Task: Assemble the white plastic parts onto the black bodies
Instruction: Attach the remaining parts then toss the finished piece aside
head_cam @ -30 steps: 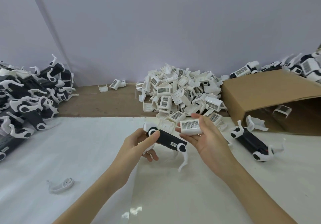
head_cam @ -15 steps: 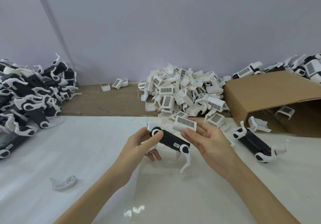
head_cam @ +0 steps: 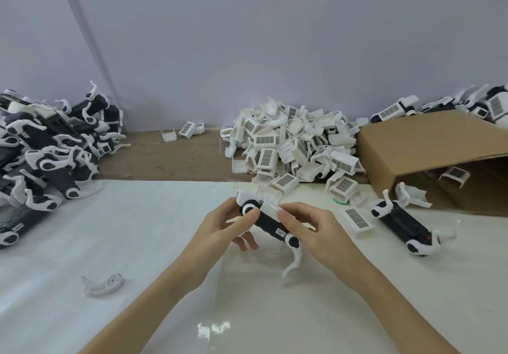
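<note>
Two heaps frame the table [head_cam: 154, 243]: black bodies pile [head_cam: 46, 156] cut off at left edge, white parts pile [head_cam: 291, 150] mid-back. Cardboard box [head_cam: 428, 150] hides its contents. Left hand [head_cam: 225, 230] clamps the black body [head_cam: 270, 223] above the table; right hand [head_cam: 310, 232] pinches the white part [head_cam: 270, 207] onto it, seating hard to see.

This looks like a small assembly workshop or factory bench. A heap of identical white plastic parts [head_cam: 291, 147] with grille faces lies against a plain wall, a stack of black bodies [head_cam: 46, 150] with white arms fills the left side, and a tipped cardboard box [head_cam: 428, 147] sits at right on a surface [head_cam: 137, 243] covered with white sheeting.
</note>
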Motion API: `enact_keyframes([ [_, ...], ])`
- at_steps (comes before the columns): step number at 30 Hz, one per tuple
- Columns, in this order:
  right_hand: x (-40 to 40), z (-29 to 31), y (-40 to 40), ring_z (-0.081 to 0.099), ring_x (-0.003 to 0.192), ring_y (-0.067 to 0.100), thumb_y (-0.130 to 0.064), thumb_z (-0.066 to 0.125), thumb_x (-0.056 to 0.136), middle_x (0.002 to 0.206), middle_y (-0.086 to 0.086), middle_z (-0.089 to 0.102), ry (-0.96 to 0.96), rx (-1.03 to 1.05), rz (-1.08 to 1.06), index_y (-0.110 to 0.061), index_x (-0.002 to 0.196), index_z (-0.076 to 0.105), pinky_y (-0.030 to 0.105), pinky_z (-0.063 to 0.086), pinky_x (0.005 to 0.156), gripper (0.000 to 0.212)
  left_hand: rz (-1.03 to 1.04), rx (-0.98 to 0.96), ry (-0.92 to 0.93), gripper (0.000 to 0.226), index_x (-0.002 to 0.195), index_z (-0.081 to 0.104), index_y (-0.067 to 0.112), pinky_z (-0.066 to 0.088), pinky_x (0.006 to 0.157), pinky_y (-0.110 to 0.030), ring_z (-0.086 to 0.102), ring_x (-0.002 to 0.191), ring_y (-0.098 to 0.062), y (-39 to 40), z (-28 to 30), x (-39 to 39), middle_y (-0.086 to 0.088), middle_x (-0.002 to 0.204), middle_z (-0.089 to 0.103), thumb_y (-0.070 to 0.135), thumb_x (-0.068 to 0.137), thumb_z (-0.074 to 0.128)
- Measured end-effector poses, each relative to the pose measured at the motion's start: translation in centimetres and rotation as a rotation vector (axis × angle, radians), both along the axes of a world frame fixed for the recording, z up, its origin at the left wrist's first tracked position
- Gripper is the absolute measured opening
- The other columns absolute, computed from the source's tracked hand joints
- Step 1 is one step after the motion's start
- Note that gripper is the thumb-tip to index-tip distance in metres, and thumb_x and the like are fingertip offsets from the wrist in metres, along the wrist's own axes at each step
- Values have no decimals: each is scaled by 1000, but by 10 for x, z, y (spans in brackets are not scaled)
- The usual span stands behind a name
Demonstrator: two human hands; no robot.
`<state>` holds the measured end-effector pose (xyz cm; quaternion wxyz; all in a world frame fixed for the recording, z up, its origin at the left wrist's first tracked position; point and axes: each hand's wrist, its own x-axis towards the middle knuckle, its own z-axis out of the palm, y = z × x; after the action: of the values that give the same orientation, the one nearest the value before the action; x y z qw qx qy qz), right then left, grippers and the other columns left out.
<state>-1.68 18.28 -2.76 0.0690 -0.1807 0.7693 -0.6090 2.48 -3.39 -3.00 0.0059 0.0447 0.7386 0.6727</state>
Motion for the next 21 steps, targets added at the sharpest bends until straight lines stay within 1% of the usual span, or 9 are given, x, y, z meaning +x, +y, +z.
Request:
enact_keyframes([
  [2, 0, 0, 1, 71, 105, 8, -32, 67, 101, 108, -7, 78, -8, -10, 31, -25, 113, 76, 17, 52, 83, 17, -21, -8, 23, 52, 128, 67, 16, 56, 79, -40, 73, 86, -32, 1, 1, 1, -3, 114, 76, 53, 93, 66],
  [5, 0, 4, 6, 72, 107, 18, -30, 69, 99, 112, 1, 78, -102, -68, 131, -17, 117, 68, 27, 56, 88, 22, -64, -27, 74, 52, 130, 66, 19, 56, 79, -34, 72, 92, -28, -1, 2, 2, -1, 117, 75, 53, 91, 67],
  [7, 2, 7, 10, 73, 101, 21, -34, 70, 97, 112, 5, 78, -173, -67, 219, -17, 118, 62, 31, 55, 90, 28, -87, -69, 99, 49, 131, 66, 22, 54, 83, -28, 71, 97, -20, -3, 3, 3, 1, 118, 74, 52, 91, 67],
  [9, 3, 7, 12, 72, 95, 20, -34, 72, 96, 110, 7, 78, -159, -42, 245, -20, 115, 59, 32, 53, 88, 27, -116, -169, 109, 47, 134, 64, 29, 53, 92, -26, 67, 108, -14, -7, 2, 2, 5, 124, 71, 53, 93, 66],
  [12, 4, 4, 7, 71, 98, 17, -23, 82, 92, 109, 0, 76, 12, -84, 96, -27, 110, 62, 30, 56, 84, 27, -54, -373, 157, 55, 143, 52, 53, 42, 107, -25, 52, 130, 1, -17, 5, 1, 25, 140, 58, 66, 90, 60],
  [14, 5, 1, 6, 65, 108, 9, -27, 87, 85, 111, -11, 71, 213, 25, -22, -37, 111, 61, 22, 53, 89, 38, 14, -376, 209, 58, 141, 53, 54, 37, 108, -23, 45, 137, 3, -19, 9, 1, 30, 141, 56, 71, 86, 59],
  [16, 8, 0, 3, 57, 115, 4, -33, 89, 81, 115, -21, 63, 423, 196, -69, -42, 113, 59, 19, 45, 94, 44, 55, -323, 240, 51, 132, 64, 40, 45, 103, -25, 57, 129, -4, -15, 8, -1, 21, 130, 67, 67, 88, 64],
  [19, 11, -5, -5, 43, 120, -7, -35, 87, 82, 120, -34, 51, 698, 355, -21, -37, 120, 60, 18, 34, 101, 47, 90, -265, 251, 33, 116, 65, 28, 52, 83, -17, 70, 101, -2, -5, 3, -2, 18, 107, 75, 47, 92, 79],
  [21, 10, -6, -6, 38, 125, -7, -46, 83, 85, 124, -35, 50, 637, 387, 12, -41, 131, 56, 12, 30, 103, 54, 64, -281, 258, 29, 116, 63, 25, 50, 82, -15, 70, 99, -3, -5, 1, -3, 19, 105, 74, 32, 92, 79],
])
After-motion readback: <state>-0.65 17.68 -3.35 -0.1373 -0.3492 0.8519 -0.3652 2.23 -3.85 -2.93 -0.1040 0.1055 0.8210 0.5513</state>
